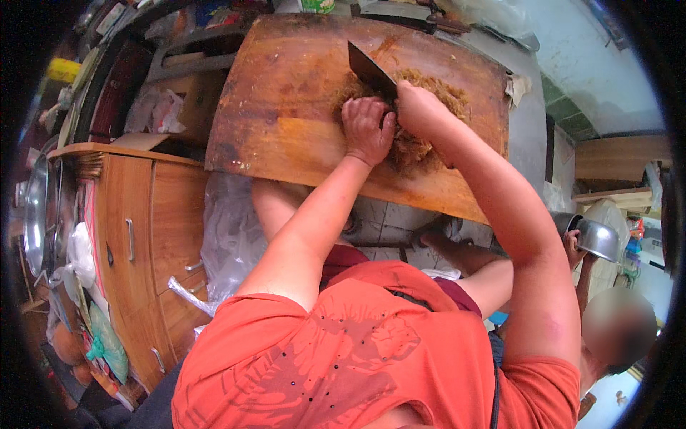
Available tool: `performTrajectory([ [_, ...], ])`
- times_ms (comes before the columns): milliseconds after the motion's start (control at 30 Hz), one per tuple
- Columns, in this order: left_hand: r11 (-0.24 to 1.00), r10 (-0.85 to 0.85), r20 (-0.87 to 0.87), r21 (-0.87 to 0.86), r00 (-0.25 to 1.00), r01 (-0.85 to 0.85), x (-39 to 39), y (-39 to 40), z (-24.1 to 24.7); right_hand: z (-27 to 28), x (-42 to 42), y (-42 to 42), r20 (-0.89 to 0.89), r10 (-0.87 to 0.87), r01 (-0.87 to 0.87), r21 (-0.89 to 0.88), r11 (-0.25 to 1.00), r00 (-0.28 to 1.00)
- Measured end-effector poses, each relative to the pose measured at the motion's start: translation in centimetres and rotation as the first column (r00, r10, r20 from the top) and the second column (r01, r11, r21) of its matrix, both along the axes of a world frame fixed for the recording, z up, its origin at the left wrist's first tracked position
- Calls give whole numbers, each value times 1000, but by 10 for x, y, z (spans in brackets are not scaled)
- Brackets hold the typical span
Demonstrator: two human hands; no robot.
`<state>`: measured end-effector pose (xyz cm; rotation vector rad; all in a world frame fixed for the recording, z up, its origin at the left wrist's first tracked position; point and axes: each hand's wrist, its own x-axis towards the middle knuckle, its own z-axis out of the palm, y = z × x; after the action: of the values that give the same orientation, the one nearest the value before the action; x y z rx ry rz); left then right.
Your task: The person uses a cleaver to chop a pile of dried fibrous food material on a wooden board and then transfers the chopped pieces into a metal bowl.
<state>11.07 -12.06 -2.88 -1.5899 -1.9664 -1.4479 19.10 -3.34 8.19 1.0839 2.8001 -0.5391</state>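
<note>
My right hand (420, 110) grips a cleaver (370, 69), whose dark, broad blade points away to the upper left. Under and around the blade lies a loose heap of brown, shredded, fibrous food (437, 88). With fingers curled, my left hand (367, 128) presses down on the near left side of the heap, close beside the cleaver. Its fingertips are partly hidden in the strands. A large, worn wooden board (289, 91) carries the heap, and strands spread toward its near edge below my right wrist. The blade's cutting edge is hidden.
A wooden cabinet (128, 214) with metal handles stands at left, beside a clear plastic bag (230, 236). Behind the board is a green can (317, 5). At right, another person's hand (573, 248) holds a metal pot (600, 239). A cloth scrap (517, 90) touches the board's right edge.
</note>
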Motion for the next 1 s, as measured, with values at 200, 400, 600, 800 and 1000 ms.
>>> performTrajectory([
  [200,998,-63,-33,10,997,63,1,7,4,-31,1,29,-129,-56,56,-7,998,990],
  [400,999,15,-35,-33,999,-16,-1,0,9,65,38,-3,-19,45,-44,35,998,999],
  [600,999,11,-70,54,997,-7,0,0,2,67,100,-39,89,-66,74,-85,994,994],
  [800,998,-51,-41,46,998,53,1,1,4,-8,70,-29,-25,-103,102,-36,994,994],
  [1000,997,-33,-3,69,999,33,-1,-3,10,-14,65,-18,-181,-86,86,-9,996,980],
])
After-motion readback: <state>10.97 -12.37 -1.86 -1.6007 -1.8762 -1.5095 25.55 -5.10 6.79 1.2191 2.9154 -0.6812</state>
